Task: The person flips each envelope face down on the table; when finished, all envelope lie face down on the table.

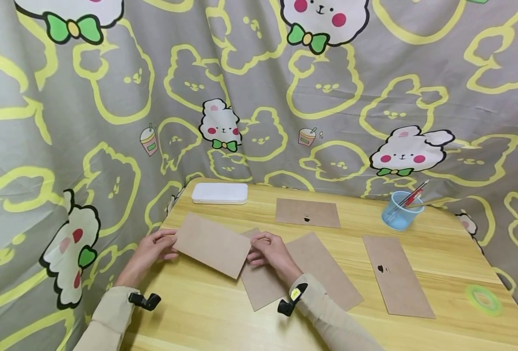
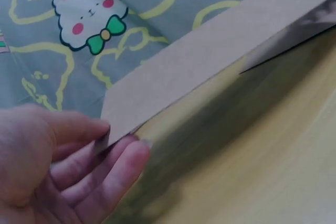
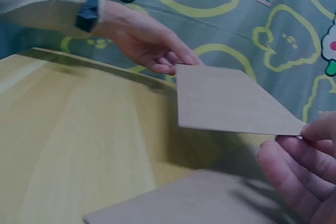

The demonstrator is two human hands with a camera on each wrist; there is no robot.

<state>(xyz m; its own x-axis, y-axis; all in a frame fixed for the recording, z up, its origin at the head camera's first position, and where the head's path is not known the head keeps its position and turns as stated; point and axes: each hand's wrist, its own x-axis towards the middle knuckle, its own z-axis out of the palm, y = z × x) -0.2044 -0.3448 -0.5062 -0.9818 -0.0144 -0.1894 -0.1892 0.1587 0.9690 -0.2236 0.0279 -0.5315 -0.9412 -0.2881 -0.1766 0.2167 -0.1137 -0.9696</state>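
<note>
Both hands hold a flat brown kraft paper rectangle point(image 1: 212, 245) up over the table, tilted, with its plain side showing. My left hand point(image 1: 155, 246) pinches its left end between thumb and fingers; the left wrist view shows the thumb on top at the corner of the paper rectangle point(image 2: 173, 59). At the opposite end, my right hand point(image 1: 271, 253) pinches the right corner, its other fingers loosely bent below. Under the right hand and forearm lie two more brown paper rectangles, a nearer one point(image 1: 259, 290) and one to its right point(image 1: 324, 270), both partly covered.
Two brown paper rectangles with small black prints lie apart, one at the back point(image 1: 308, 213) and one at the right point(image 1: 399, 278). A white case point(image 1: 220, 193) stands back left. A blue cup point(image 1: 401, 214) with pens is back right. A green ring-shaped roll point(image 1: 484, 300) lies far right.
</note>
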